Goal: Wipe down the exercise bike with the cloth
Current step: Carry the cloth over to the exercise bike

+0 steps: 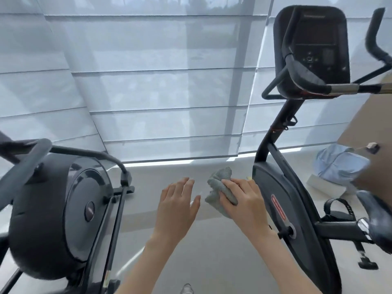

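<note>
head view: right hand (244, 201) is gripping the crumpled grey cloth (218, 186) w/ fingers curled over it, hovering just left of the exercise bike (282, 200) nr its dark flywheel cover; can't tell if touching. left hand (178, 203) is hanging open beside the cloth, fingers straight & a bit spread, holding nothing, small gap btwn them. bike's console (314, 49) is standing top right, another dark machine (59, 209) is sitting at left, pale blinds (148, 85) are hanging behind & a light blue bag (339, 164) is lying far right.
</note>
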### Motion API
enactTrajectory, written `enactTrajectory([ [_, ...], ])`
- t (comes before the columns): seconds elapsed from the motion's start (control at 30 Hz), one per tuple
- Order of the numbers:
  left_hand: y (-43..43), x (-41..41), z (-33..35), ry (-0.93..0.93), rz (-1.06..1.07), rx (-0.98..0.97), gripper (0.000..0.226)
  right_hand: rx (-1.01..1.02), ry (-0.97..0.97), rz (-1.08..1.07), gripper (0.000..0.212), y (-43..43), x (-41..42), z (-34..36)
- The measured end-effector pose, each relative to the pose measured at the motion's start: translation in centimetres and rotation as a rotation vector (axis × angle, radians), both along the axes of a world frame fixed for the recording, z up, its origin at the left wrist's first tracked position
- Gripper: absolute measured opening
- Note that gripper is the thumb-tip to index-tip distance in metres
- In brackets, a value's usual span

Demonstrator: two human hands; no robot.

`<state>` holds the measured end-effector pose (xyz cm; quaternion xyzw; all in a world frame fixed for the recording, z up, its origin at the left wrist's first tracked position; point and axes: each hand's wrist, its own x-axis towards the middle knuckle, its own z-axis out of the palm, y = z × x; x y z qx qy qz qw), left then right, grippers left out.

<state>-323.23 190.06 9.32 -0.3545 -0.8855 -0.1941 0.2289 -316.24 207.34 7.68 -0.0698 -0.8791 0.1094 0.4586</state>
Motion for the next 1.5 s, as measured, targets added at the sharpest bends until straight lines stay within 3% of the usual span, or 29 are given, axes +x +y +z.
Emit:
enactTrajectory([
  [0.47,15.6,-29.4,1.2,0.04,-0.095,0.046,0.043,0.005,-0.023,-0.088,0.027,15.1,-27.8,1.5],
  [0.87,34.9,-52.1,2.6,0.062,-0.177,0.093,0.041,-0.009,-0.021,-0.138,0.029,33.3,-49.6,3.5],
  [1.2,47.6,-64.8,2.5,0.024,-0.354,0.113,0.038,0.027,-0.04,-0.3,0.027,44.3,-59.5,4.1],
  [1.5,59.7,-74.3,6.0,-0.028,-0.78,0.126,0.039,0.098,0.012,-0.682,0.025,51.2,-64.5,6.6],
])
